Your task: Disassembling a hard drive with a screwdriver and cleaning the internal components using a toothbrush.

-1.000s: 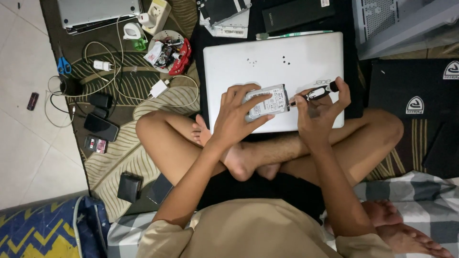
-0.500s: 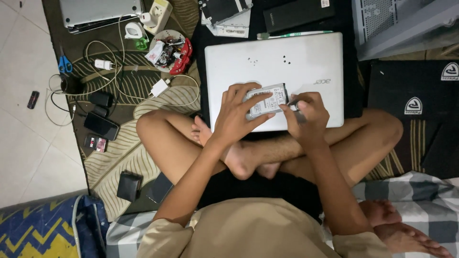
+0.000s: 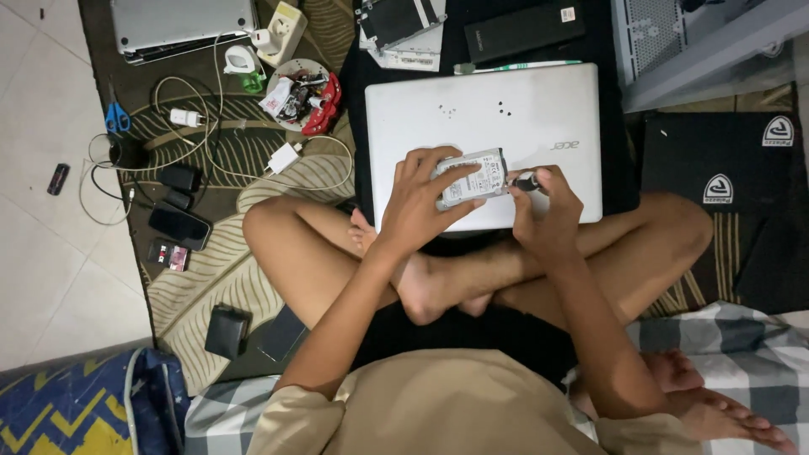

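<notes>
I sit cross-legged on the floor. My left hand (image 3: 421,198) grips a small silver hard drive (image 3: 474,174) with a white label, holding it just above a closed white laptop (image 3: 480,118) that rests by my knees. My right hand (image 3: 543,211) is closed around a black-handled screwdriver (image 3: 524,181), whose tip meets the drive's right edge. A few tiny screws (image 3: 447,108) lie loose on the laptop lid.
A patterned rug (image 3: 227,278) carries chargers, cables (image 3: 211,143), a phone (image 3: 179,224), blue scissors (image 3: 116,118), a round tray of small parts (image 3: 297,94), a power strip (image 3: 282,21) and another laptop (image 3: 181,25). Black pads (image 3: 725,160) lie right, a grey case (image 3: 691,42) beyond.
My right hand has drawn the screwdriver in from the right and brought its tip against the drive's edge. My left hand keeps its hold on the drive.
</notes>
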